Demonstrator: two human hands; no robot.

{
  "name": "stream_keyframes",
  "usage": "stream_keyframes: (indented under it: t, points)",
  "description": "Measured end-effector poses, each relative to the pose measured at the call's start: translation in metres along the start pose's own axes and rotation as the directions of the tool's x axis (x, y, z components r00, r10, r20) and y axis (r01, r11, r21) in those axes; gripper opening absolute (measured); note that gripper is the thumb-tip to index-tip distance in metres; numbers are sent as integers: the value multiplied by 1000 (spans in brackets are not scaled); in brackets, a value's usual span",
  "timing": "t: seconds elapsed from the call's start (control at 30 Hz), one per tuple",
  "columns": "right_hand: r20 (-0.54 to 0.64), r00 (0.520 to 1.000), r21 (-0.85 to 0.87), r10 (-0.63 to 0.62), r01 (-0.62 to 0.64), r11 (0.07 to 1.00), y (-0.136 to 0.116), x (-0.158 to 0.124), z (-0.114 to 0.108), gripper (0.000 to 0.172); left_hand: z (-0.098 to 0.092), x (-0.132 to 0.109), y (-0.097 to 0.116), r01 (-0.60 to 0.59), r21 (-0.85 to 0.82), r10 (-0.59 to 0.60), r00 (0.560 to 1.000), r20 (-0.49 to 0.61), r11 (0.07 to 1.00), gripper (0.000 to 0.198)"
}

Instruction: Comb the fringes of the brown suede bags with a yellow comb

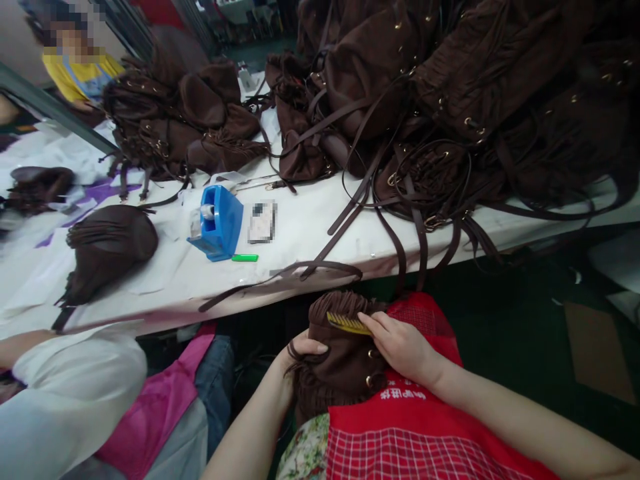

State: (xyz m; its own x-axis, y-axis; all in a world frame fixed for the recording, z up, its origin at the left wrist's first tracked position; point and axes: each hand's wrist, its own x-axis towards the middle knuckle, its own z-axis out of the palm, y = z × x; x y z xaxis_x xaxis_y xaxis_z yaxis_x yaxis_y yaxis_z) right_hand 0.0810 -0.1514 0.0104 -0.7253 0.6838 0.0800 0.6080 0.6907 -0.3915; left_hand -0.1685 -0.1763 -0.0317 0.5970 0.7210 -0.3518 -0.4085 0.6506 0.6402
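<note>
On my lap lies a dark brown fringed bag (345,357) with gold eyelets along one side. My left hand (303,349) grips its left edge, the thumb lying on top and the other fingers hidden beneath. In my right hand (400,340) is a yellow comb (349,323), pinched by one end. The comb's teeth point away from me and lie against the gathered fringe at the bag's far side. A red apron (400,433) with a checked part is under the bag.
Ahead stands a white-covered table (295,220) with heaped brown bags (370,73) and straps hanging over its edge. A blue tape dispenser (225,223) and a green object (245,258) sit there. A person's white sleeve (83,387) is close on my left; another person (83,73) is across the table.
</note>
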Motion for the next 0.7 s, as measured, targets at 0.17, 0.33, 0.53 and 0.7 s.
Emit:
stream_keyframes:
  t: [0.17,0.33,0.53,0.7]
  points:
    - [-25,992,-115,121,-123,986,3,0,8,47,-1,2,-1,24,-14,-25,999,-32,1000,75]
    - [25,931,-188,363,-352,917,39,7,14,42,-10,-5,-6,110,8,-108,987,-117,994,51]
    - [-126,881,120,456,-442,889,82,5,1,31,-9,-9,-6,97,-50,-103,984,-146,994,46]
    - [-154,970,283,191,-142,949,57,-7,-19,29,-13,-4,-13,105,-72,-116,978,-176,992,50]
